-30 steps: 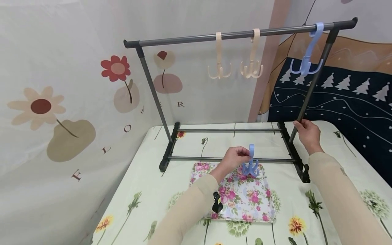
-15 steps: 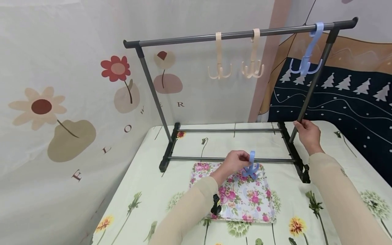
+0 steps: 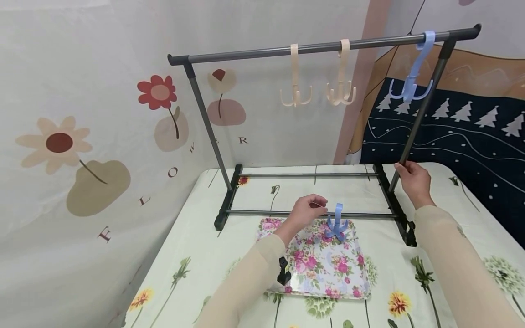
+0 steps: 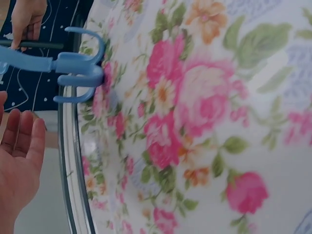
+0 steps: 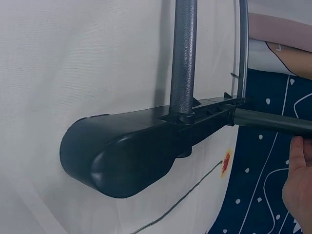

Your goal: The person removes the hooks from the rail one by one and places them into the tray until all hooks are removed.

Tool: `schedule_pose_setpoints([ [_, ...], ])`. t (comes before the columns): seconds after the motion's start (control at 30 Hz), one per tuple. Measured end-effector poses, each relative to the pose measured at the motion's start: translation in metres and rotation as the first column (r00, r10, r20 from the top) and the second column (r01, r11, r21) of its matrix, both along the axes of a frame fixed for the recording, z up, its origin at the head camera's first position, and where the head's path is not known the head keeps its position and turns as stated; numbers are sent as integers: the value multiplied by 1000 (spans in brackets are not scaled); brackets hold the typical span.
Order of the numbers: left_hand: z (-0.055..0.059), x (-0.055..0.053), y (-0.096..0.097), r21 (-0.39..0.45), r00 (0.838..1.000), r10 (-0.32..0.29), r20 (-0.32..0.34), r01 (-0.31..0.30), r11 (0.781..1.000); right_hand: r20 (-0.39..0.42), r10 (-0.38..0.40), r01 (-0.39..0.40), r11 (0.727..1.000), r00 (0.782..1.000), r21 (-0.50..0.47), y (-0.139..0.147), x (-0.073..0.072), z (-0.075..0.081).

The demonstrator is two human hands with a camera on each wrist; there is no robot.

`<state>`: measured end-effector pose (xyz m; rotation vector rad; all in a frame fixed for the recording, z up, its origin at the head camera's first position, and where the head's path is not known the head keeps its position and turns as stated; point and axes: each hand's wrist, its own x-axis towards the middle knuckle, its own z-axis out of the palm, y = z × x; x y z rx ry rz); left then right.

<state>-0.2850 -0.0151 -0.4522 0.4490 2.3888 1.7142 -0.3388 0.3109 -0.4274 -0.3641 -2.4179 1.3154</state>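
Note:
A blue multi-prong hook (image 3: 337, 226) stands on the floral mat (image 3: 324, 273), its stem pointing up. Just left of it, apart from it, is my left hand (image 3: 305, 212), fingers loosely bent with nothing between them. In the left wrist view that hand (image 4: 22, 161) shows its fingers extended beside the hook (image 4: 80, 68). My right hand (image 3: 415, 182) holds the lower part of the rack's right upright (image 3: 414, 132), thumb and fingers about the pole. Part of this hand (image 5: 298, 180) shows at the pole in the right wrist view.
The dark rack's top bar (image 3: 246, 55) carries two beige hooks (image 3: 295, 79) and a blue hook (image 3: 411, 82) at the right. Its black feet (image 3: 227, 200) rest on a flower-patterned table cover (image 3: 188, 273). Behind hangs a pale curtain (image 3: 262, 27).
My left hand has let go of the blue hook and drawn back to the left. The hook was lowered onto the mat and now stands there. The right hand stays on the upright.

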Motion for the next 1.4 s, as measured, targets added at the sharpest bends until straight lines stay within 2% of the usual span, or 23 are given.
schedule_pose_setpoints([
  [0.2, 18, -9, -9, 34, 996, 75, -49, -73, 997, 2, 1, -1, 1000, 1000, -10, 1, -1, -1],
  [0.33, 32, -16, -15, 49, 987, 132, -90, -128, 991, 5, 2, -1, 1000, 1000, -10, 1, -1, -1],
  [0.53, 50, -26, -25, 75, 966, 218, -137, -209, 975, 5, 11, -11, 1000, 1000, -27, 1, -2, -2],
  [0.77, 74, -34, -39, 168, 939, 285, -195, -254, 952, -2, 16, -16, 1000, 1000, -11, 1, -1, -2],
  [0.93, 96, -42, -46, 222, 907, 344, -243, -293, 930, 10, 22, -22, 999, 1000, -32, 1, 0, -1],
  [1.1, 123, -46, -48, 268, 876, 400, -269, -331, 905, 19, 36, -35, 998, 999, -53, -1, 3, 1],
  [1.23, 143, -50, -48, 286, 839, 447, -310, -366, 886, 20, 34, -33, 998, 999, -48, 0, 5, 1],
  [1.4, 167, -51, -48, 333, 785, 512, -349, -407, 851, 18, 27, -27, 999, 999, -45, 0, 4, -1],
])
